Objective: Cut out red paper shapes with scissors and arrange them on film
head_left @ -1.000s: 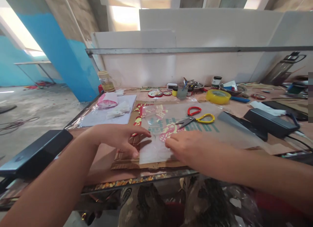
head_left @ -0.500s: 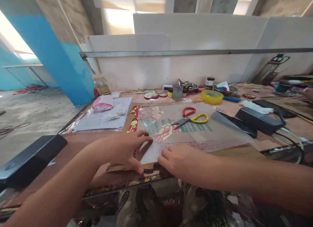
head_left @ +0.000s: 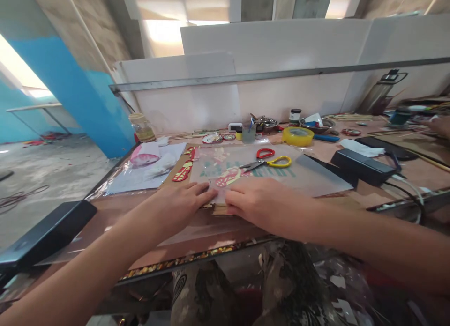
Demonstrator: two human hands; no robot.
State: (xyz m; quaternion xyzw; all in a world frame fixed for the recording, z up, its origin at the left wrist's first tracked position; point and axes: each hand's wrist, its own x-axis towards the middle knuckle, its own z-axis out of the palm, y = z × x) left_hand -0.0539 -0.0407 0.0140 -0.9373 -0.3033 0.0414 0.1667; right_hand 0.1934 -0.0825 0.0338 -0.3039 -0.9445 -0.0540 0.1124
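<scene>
A translucent sheet (head_left: 309, 176) lies over brown cardboard, with green lettering showing through. Red-and-cream cutouts (head_left: 228, 176) lie near its middle, and another (head_left: 182, 173) is at the cardboard's left side. Scissors (head_left: 265, 162) with one red and one yellow handle rest open on the sheet. My left hand (head_left: 186, 197) is at the near left edge of the sheet, its fingers bent downward and close together. My right hand (head_left: 255, 199) is beside it with fingers curled at the near edge. Whatever the fingertips pinch is hidden.
A yellow tape roll (head_left: 297, 136), jars and small dishes line the back. Papers under plastic (head_left: 151, 171) lie left. A black box-shaped object (head_left: 363, 166) with cables is right; another (head_left: 49, 232) is at the near left. Another person's hand (head_left: 439, 125) shows at far right.
The sheet and cardboard have moved away from the table's near edge, scissors on top. My left hand has moved up and its fingers have come together; my right hand has moved slightly forward.
</scene>
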